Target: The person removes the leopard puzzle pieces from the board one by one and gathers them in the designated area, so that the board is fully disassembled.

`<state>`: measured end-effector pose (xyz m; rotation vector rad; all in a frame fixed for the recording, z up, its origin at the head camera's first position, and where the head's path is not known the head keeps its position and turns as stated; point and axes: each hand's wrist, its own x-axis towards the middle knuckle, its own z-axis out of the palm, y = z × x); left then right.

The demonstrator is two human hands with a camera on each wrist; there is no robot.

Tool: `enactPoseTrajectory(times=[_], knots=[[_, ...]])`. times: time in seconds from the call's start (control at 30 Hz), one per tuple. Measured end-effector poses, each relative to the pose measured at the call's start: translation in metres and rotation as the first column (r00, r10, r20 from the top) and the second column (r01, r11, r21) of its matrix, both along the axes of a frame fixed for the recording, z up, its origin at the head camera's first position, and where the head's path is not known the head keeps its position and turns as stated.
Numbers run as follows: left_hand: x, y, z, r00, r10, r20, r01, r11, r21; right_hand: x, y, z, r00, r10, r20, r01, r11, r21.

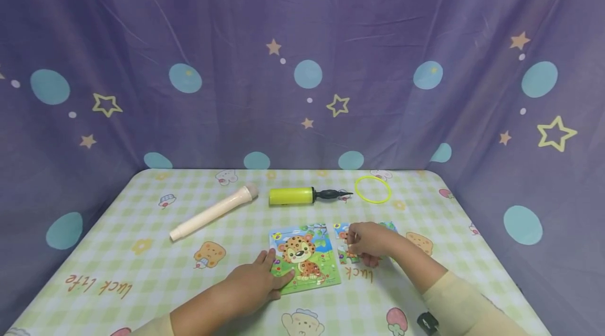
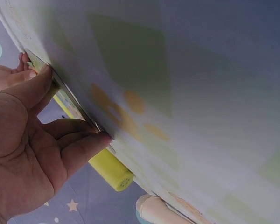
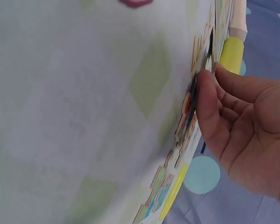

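Observation:
A leopard picture puzzle board (image 1: 307, 257) lies flat near the front of the table. My left hand (image 1: 274, 273) rests on its lower left corner. In the left wrist view the left hand (image 2: 70, 112) has thumb and straight fingers touching the board's edge (image 2: 67, 93). Loose puzzle pieces (image 1: 341, 233) lie just right of the board. My right hand (image 1: 360, 244) is curled over them. In the right wrist view the right hand (image 3: 210, 88) presses its thumb against a piece in the loose pieces (image 3: 186, 116), with the fingers curled behind.
Behind the board lie a yellow hand pump (image 1: 293, 196), a cream cylinder (image 1: 212, 211) to the left and a thin yellow ring (image 1: 373, 189) to the right. The green checked tablecloth (image 1: 142, 273) covers the table. A purple starred curtain (image 1: 302, 63) closes in the back and sides.

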<state>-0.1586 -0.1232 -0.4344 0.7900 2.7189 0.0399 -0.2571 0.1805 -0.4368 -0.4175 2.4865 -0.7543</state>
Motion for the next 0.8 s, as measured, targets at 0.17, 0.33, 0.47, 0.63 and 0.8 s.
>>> enactPoseTrajectory(times=[0.17,0.33,0.47,0.63,0.8], knots=[[0.000,0.000,-0.001,1.000,0.001,0.002,-0.001,1.000,-0.003,0.005,-0.009,-0.002,0.988,0.034,-0.150,-0.008,0.986,0.165],[-0.001,-0.001,-0.001,1.000,0.006,0.004,-0.006,1.000,0.001,0.009,-0.017,-0.004,0.950,0.088,-0.300,0.004,0.956,0.295],[0.000,0.000,0.000,1.000,-0.001,0.000,0.001,1.000,0.006,0.010,-0.021,-0.006,0.928,0.129,-0.348,0.001,0.937,0.350],[0.000,0.000,0.000,1.000,-0.001,0.001,0.001,1.000,0.002,0.014,-0.026,-0.004,0.903,0.196,-0.383,-0.051,0.932,0.358],[0.000,0.001,0.000,1.000,0.009,0.000,-0.009,1.000,-0.010,0.022,-0.037,-0.001,0.880,0.314,-0.356,-0.238,0.941,0.240]])
